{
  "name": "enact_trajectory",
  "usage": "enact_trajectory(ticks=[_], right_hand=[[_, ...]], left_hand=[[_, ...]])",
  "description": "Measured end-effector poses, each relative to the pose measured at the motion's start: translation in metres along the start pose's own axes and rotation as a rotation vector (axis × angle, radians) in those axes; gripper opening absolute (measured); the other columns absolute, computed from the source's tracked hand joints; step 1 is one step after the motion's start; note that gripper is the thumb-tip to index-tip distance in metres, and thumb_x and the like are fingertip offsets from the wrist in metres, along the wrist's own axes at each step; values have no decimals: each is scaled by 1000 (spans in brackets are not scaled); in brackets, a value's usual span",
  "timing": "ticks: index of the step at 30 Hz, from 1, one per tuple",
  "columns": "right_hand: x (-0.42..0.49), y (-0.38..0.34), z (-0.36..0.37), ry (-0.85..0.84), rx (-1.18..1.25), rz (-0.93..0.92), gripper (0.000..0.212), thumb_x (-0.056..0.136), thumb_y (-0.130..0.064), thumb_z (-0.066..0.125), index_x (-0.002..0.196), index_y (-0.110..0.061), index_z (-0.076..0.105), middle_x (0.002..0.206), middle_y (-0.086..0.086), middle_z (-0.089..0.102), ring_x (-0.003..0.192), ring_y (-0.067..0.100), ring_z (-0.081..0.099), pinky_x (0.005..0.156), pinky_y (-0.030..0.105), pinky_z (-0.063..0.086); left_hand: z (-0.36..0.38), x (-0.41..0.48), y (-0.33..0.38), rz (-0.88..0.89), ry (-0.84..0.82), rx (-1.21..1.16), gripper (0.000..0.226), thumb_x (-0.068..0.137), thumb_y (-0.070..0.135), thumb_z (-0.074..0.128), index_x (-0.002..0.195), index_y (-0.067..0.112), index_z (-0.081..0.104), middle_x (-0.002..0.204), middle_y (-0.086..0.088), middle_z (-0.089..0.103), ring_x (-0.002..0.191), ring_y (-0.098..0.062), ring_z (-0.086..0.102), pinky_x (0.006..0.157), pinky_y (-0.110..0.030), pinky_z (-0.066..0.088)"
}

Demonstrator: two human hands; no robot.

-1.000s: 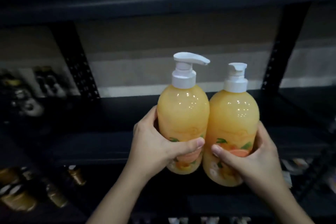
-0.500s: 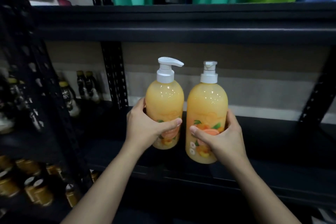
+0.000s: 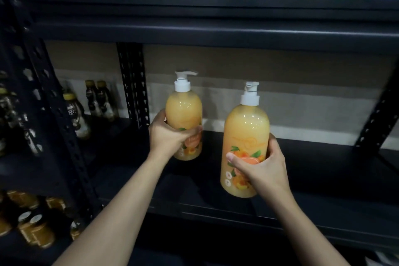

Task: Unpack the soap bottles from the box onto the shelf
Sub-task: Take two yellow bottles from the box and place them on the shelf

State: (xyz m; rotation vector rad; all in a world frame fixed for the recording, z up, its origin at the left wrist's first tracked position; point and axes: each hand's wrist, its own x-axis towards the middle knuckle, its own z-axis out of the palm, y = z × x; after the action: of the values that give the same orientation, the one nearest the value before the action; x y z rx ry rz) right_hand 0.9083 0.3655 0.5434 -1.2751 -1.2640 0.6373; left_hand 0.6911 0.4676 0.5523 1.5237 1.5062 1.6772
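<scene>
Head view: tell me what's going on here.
A person is holding one orange soap bottle in each hand at a dark shelf. The left hand grips the left bottle, which is deeper in. The right hand grips the right bottle, nearer the front edge. Both stand upright and apart. It is unclear whether either base rests on the shelf yet.

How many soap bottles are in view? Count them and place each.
2. The left bottle, in the left hand, is further back over the shelf; the right bottle, in the right hand, is nearer the front edge. More may be out of view.
</scene>
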Motion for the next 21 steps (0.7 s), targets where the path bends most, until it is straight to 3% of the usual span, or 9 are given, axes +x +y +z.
enact_trajectory(ticks=[4,11,21], right_hand=[[3,4,2,14,-9,12,107,52,-45,93,142,-32,38,123,-9,58,104,10,62,83,34,57],[4,7,3,20,-21,17,105,52,-45,93,141,-32,38,123,-9,57,104,9,62,82,33,57],[3,9,0,32,-34,30,100,53,-44,93,138,-32,41,120,-8,58,103,10,62,80,31,57]], left_hand=[[7,3,-12,-47,-26,5,79,44,44,95,110,24,57,103,6,66,93,-12,65,73,-21,51],[17,5,-34,-99,-53,48,80,46,42,95,114,23,56,105,3,64,95,-16,63,81,-31,55],[24,1,-43,-117,-96,52,76,49,38,96,111,24,55,102,7,60,92,-12,59,72,-21,45]])
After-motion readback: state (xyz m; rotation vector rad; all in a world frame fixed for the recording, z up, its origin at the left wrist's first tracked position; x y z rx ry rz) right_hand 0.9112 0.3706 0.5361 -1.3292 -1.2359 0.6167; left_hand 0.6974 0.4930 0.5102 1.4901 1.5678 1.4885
